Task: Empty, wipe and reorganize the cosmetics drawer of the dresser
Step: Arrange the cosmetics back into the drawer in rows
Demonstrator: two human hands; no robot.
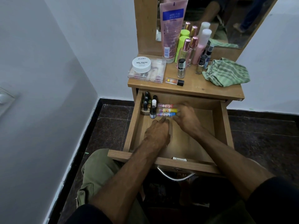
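Note:
The wooden drawer (224,126) is pulled out of the dresser. In its far left corner stand several small nail polish bottles (149,105). Beside them lie three coloured lip balm sticks (166,110) in a row. My right hand (186,116) touches the right ends of the sticks with its fingertips. My left hand (157,131) rests on the drawer floor just below the blue stick, fingers loosely bent and holding nothing. The rest of the drawer floor is bare wood.
On the dresser top sit a white nail polish remover tub (141,64) on a clear palette (147,73), a pink tube (172,29), several bottles (191,50), a lip gloss (174,81) and a green checked cloth (227,72). A mirror stands behind. Dark tiled floor surrounds the dresser.

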